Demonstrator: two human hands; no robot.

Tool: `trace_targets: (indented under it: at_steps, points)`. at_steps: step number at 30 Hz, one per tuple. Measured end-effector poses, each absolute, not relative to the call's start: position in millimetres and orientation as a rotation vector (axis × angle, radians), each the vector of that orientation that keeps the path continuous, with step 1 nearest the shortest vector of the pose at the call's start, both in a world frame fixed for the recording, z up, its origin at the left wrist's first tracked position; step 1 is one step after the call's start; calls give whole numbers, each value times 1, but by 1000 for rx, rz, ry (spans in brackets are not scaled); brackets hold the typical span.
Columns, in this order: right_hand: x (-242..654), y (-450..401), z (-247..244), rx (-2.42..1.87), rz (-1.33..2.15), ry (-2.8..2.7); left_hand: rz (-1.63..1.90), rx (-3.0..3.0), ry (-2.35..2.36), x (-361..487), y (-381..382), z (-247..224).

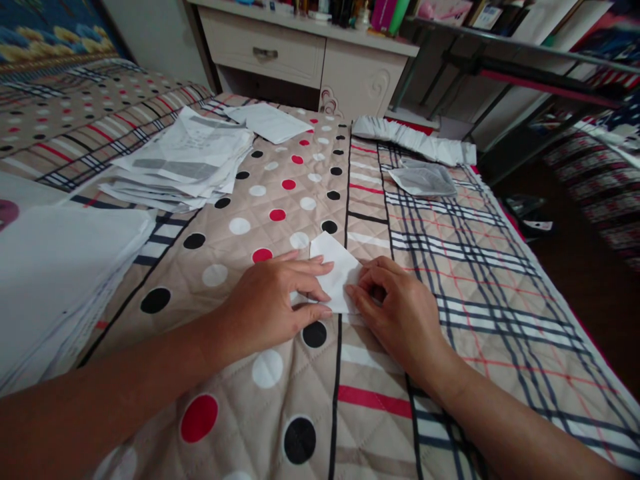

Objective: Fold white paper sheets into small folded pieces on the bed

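Note:
A small folded piece of white paper (336, 270) lies on the patterned bedspread between my hands, one corner pointing away from me. My left hand (275, 293) rests over its left side, fingers stretched out and lying flat on the paper. At the right edge, my right hand (395, 300) has thumb and fingers pinched together on the paper. Part of the paper is hidden under my left fingers.
Printed sheets (185, 160) are stacked at the back left, with a loose white sheet (273, 122) beyond. A larger paper pile (60, 267) lies at left. A row of folded papers (415, 140) and a clear plastic bag (425, 179) lie back right. A white cabinet (300, 50) stands behind.

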State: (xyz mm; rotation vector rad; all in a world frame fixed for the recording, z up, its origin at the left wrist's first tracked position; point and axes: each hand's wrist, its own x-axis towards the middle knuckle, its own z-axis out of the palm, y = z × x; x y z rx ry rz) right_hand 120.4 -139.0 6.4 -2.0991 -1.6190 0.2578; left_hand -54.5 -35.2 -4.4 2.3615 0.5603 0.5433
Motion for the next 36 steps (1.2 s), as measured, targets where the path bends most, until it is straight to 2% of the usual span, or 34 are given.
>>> trace_targets:
  at_steps: [16,27,36]
  points:
    - [120,-139,7,-2095,271,-1612,556,2593,394,-59,-31,-12]
    - [119,-143,4,-2010,156,-1688,556,2759,315,-61,-35,-6]
    - [119,-141,5,-2050,175,-1746,448,2436,330,-65,-14,-5]
